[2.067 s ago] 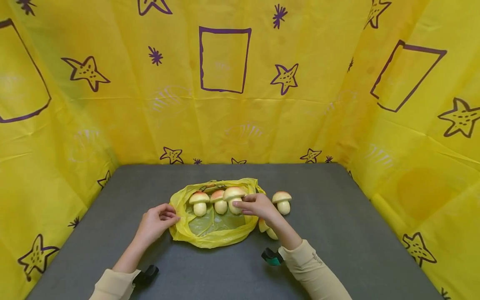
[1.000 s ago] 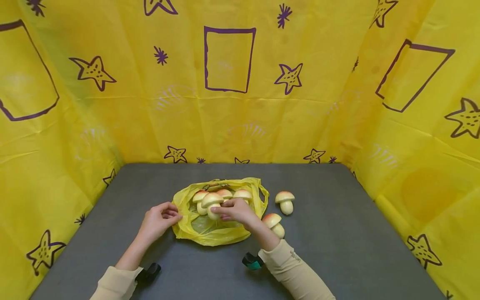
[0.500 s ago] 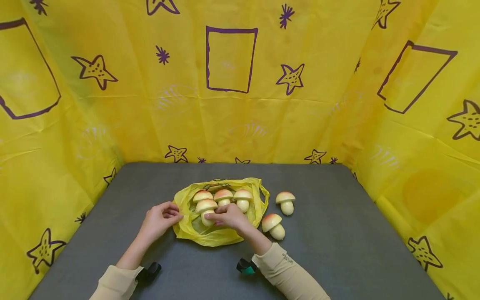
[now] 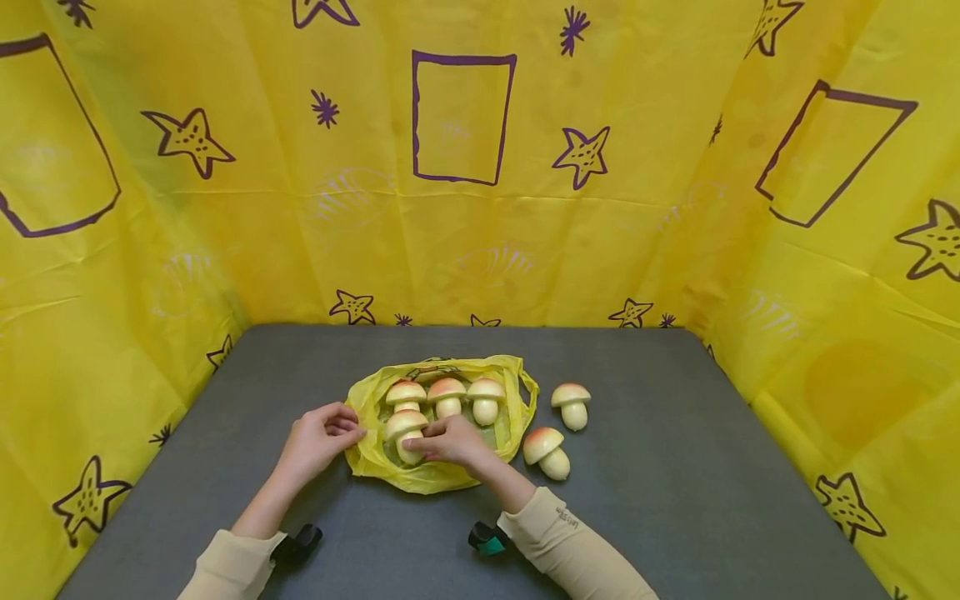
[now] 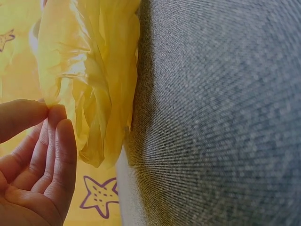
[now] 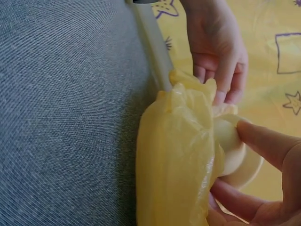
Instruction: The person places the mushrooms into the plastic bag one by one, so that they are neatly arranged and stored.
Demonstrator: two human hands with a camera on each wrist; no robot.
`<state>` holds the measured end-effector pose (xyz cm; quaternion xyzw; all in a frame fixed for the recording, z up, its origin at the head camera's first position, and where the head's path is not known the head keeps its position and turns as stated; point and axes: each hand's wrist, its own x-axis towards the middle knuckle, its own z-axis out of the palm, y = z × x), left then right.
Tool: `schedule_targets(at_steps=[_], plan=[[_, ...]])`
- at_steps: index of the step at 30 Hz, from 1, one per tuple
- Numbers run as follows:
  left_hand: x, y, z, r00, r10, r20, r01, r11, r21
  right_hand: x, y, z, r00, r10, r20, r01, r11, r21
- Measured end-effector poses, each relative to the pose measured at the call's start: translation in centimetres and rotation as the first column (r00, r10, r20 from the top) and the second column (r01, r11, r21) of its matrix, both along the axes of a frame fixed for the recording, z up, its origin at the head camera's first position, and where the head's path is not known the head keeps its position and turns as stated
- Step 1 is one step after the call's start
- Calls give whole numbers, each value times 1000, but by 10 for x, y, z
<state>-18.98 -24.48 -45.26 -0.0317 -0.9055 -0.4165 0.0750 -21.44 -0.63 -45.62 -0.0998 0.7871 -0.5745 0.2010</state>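
Observation:
A yellow plastic bag (image 4: 420, 481) lies spread with its mouth facing up, and several toy mushrooms with reddish-cream caps are inside it. My left hand (image 4: 318, 442) pinches the bag's left rim between thumb and fingertips, as the left wrist view confirms. Inside the bag, at its front left, my right hand (image 4: 453, 442) holds a mushroom (image 4: 406, 425) by the stem. Behind that one stand a mushroom (image 4: 406, 393), a second mushroom (image 4: 447, 395) and a third mushroom (image 4: 486, 400) in a row. In the right wrist view the bag's wall partly hides the held mushroom (image 6: 229, 141).
Right of the bag, on the grey table (image 4: 675, 483), lie a mushroom (image 4: 572, 406) and a tilted mushroom (image 4: 547, 452). Yellow patterned cloth (image 4: 457, 250) walls the table at the back and both sides.
My right hand has carried its mushroom from the bag's right side to the front left and lowered it. Another mushroom now shows at the back right. My left hand keeps its hold on the rim.

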Motion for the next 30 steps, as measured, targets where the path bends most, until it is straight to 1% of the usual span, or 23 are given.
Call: schedule_targets(at_steps=[6,12,18,30], plan=[[1,0,0,1000,2,-1,-2,1000,1,2,-1,-2,999,13,-33,-10,997,71],[1,0,1,1000,-1,0,1,1000,-7,4,-3,-3,998,31,-56,-24,993,113],[2,-1,1,1000,-7,4,7,1000,-10,4,-4,-5,996,37,-86,-21,983,184],[3,-1,3,1000,-6,17,6,1000,-4,3,-3,-6,991,63,-119,-35,973,227]])
